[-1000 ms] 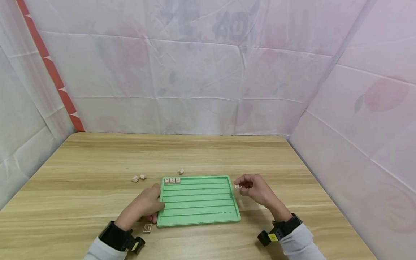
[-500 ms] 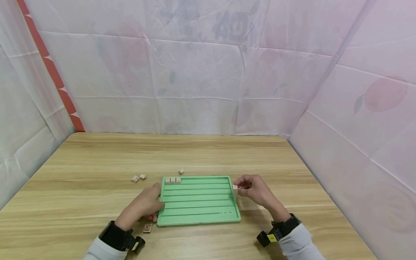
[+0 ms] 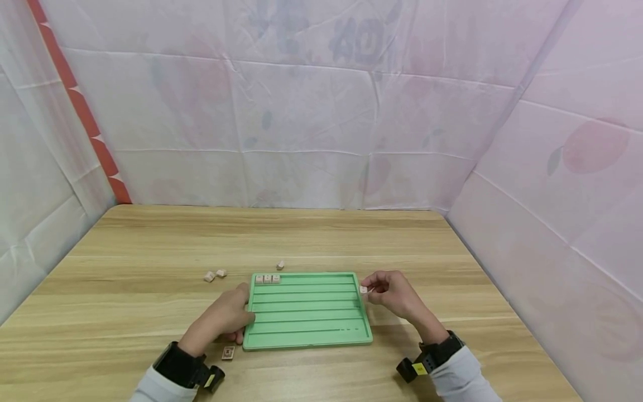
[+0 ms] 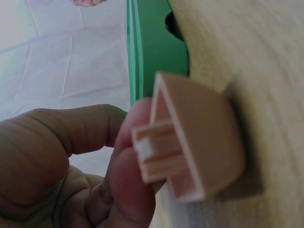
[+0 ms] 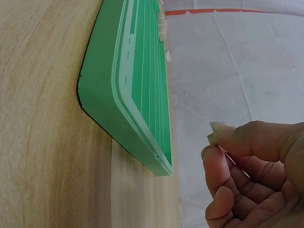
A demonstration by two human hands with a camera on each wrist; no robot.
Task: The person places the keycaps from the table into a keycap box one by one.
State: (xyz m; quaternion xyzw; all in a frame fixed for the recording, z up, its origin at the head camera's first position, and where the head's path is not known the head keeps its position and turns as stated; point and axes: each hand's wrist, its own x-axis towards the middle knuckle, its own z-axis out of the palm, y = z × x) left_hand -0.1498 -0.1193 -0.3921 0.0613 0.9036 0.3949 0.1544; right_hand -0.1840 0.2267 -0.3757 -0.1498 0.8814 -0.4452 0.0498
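A shallow green tray (image 3: 307, 312) with raised ridges lies on the wooden table. My left hand (image 3: 227, 311) grips its left edge, with the thumb at the rim. Three pale keycaps (image 3: 267, 279) sit side by side in the tray's far left corner. Just off the tray's right edge, my right hand (image 3: 394, 293) pinches a small keycap (image 3: 364, 289) between thumb and finger; the right wrist view shows this keycap (image 5: 212, 138) mostly covered by the fingertips. Near my left hand, another keycap (image 4: 204, 137) lies on the table with its hollow underside and stem showing.
Two loose keycaps (image 3: 215, 274) lie left of the tray. One more keycap (image 3: 280, 265) is just behind its far edge. White printed sheets (image 3: 301, 111) stand behind the table (image 3: 301, 234) and along both sides.
My right hand has shifted the pinched keycap slightly left, toward the tray's right edge, and then held there. The left hand stays on the tray.
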